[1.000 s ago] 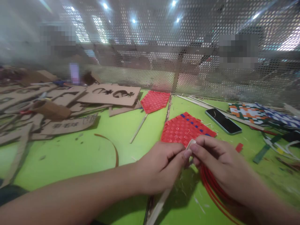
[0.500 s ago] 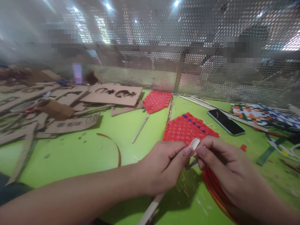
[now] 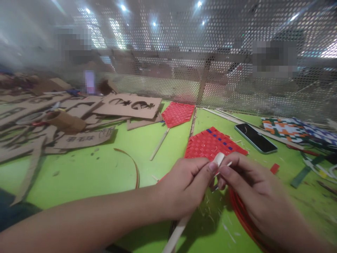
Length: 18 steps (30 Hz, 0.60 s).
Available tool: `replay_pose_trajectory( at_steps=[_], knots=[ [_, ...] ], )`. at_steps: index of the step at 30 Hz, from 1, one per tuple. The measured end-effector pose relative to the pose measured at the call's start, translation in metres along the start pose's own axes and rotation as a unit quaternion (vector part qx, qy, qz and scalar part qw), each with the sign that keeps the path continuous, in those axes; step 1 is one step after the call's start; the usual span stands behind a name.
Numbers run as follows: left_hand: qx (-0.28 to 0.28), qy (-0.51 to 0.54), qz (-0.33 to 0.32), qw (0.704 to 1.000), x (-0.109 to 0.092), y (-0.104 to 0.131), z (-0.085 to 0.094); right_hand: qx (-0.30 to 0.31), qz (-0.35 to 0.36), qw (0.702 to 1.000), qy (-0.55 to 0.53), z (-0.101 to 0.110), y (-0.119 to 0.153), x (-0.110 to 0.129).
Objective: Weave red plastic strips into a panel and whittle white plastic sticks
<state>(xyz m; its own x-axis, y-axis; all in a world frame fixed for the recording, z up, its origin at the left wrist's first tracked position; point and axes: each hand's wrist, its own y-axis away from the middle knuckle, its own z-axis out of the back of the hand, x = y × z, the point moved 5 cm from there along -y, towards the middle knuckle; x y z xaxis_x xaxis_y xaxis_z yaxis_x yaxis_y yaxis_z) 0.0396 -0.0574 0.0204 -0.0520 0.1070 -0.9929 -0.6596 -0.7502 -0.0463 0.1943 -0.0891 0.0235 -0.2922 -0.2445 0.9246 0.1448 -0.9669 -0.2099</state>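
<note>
My left hand (image 3: 184, 186) is closed around a pale, flat wooden strip (image 3: 177, 234). The strip's upper end sticks out past the thumb, and its lower part runs down toward the bottom edge. Close against that upper end, my right hand (image 3: 254, 189) pinches a thin pale sliver (image 3: 229, 164) between thumb and forefinger. Whether the sliver is still joined to the strip, I cannot tell. Just beyond the hands lies a red woven panel (image 3: 201, 144) with a row of blue squares, partly covered by them. A coil of red strip (image 3: 240, 214) lies beneath my right hand.
Farther back is a red woven fan (image 3: 179, 114) with a wooden handle (image 3: 159, 144). A phone (image 3: 255, 137) lies to the right, near an orange-white-green woven piece (image 3: 283, 130). Cut cardboard (image 3: 126, 105) piles up at left. A perforated screen (image 3: 163, 70) stands behind the green table (image 3: 100, 175).
The thin sliver now shows above my right fingertips, standing out from the strip's end. Both hands keep nearly the same place; the view has shifted slightly.
</note>
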Motion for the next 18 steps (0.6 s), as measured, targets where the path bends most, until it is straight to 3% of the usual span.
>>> replay_pose_trajectory(
  at_steps=[12, 18],
  knots=[
    [-0.025, 0.013, 0.033, 0.999, 0.003, -0.0039, 0.0049, 0.002, -0.022, 1.0, 0.003, 0.0064, 0.0059, -0.0046],
    [-0.014, 0.014, 0.046, 0.999, 0.0061, -0.0037, 0.0026, 0.03, 0.021, 0.995, 0.095, 0.0083, 0.0059, -0.0025]
  ],
)
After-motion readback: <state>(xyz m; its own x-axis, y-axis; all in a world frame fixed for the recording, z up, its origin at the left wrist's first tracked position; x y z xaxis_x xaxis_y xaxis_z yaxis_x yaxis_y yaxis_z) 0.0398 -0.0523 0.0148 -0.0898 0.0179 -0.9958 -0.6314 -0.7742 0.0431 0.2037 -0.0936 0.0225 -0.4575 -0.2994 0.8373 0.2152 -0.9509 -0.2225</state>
